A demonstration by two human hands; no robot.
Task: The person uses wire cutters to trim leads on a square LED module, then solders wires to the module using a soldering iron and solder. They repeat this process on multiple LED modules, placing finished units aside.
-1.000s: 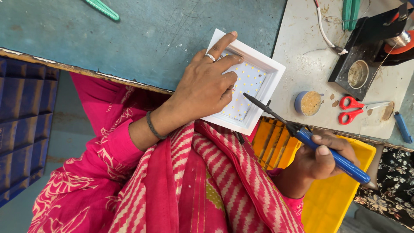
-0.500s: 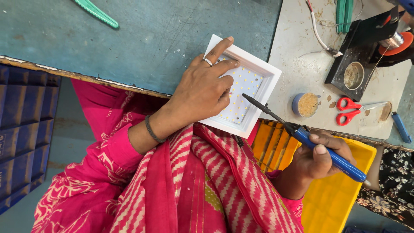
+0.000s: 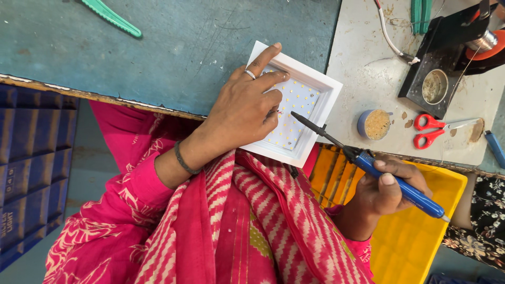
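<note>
Since the frame 0.5 s earlier, the soldering iron (image 3: pixel 392 178) tip had edged closer to the left hand's fingers over the panel. The right hand (image 3: pixel 392 189), lower right, was wrapped tight around the iron's blue handle, above a yellow crate (image 3: pixel 421 236). The left hand (image 3: pixel 244 108) at centre pressed flat on the square white LED panel (image 3: pixel 300 102), fingers spread, the panel overhanging the blue-green bench edge (image 3: pixel 158 42). Beyond, at right, lay a small flux tin (image 3: pixel 374 124), red scissors (image 3: pixel 431 130), a black stand (image 3: pixel 442 79); upper left, a green tool (image 3: pixel 110 17).
</note>
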